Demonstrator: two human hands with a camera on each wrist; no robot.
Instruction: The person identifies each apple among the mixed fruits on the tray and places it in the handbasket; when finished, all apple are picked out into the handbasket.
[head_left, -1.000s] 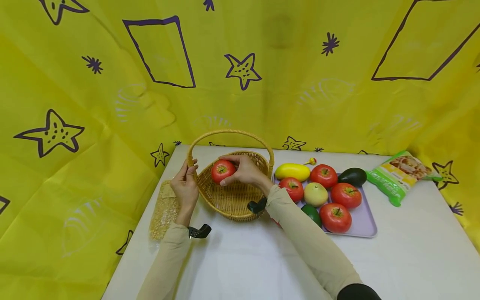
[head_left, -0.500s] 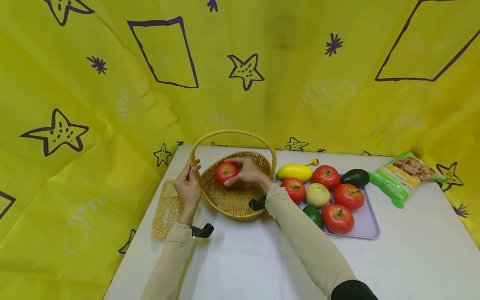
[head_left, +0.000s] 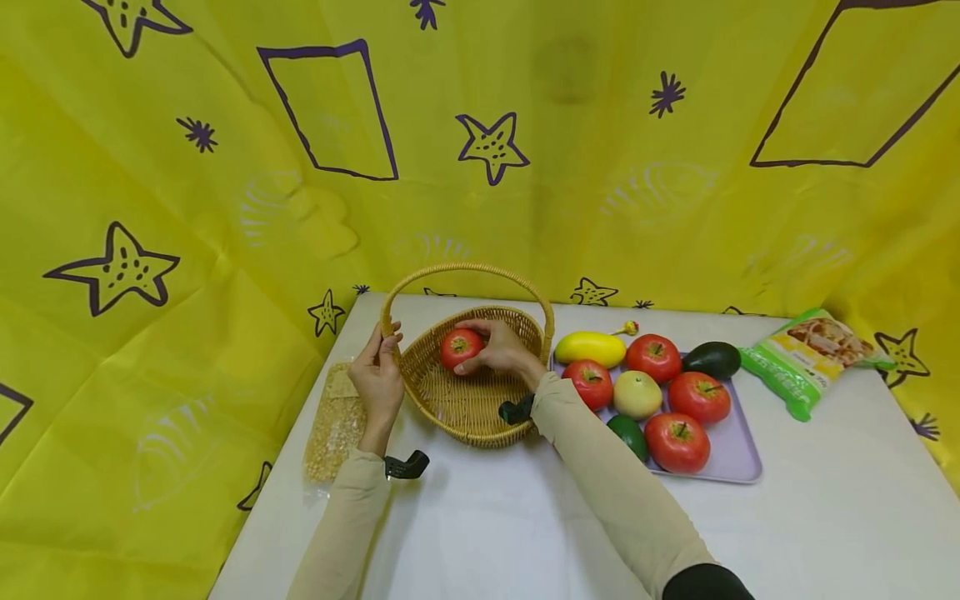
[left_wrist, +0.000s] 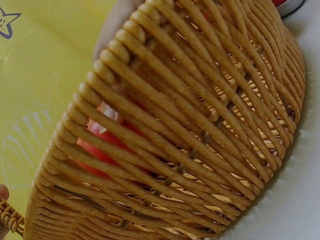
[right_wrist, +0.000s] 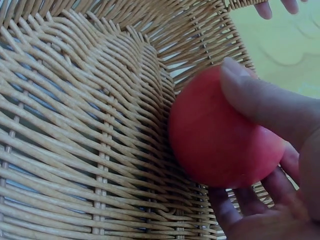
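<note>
- The red fruit (head_left: 459, 350) looks smooth and stiff, probably fairly light; its round skin could slip, so a hold about its widest part seems best.
- The wicker basket (head_left: 465, 408) should be light and slightly springy, best steadied by its handle (head_left: 468, 267).
- The right grip (head_left: 498, 346) holds the fruit, thumb (right_wrist: 260, 100) on one side, fingers (right_wrist: 225, 207) opposite.
- The fruit sits within that grip, inside the basket; whether it touches the weave, I cannot tell.
- The left grip (head_left: 378, 379) pinches the handle near its base, apart from the fruit.
</note>
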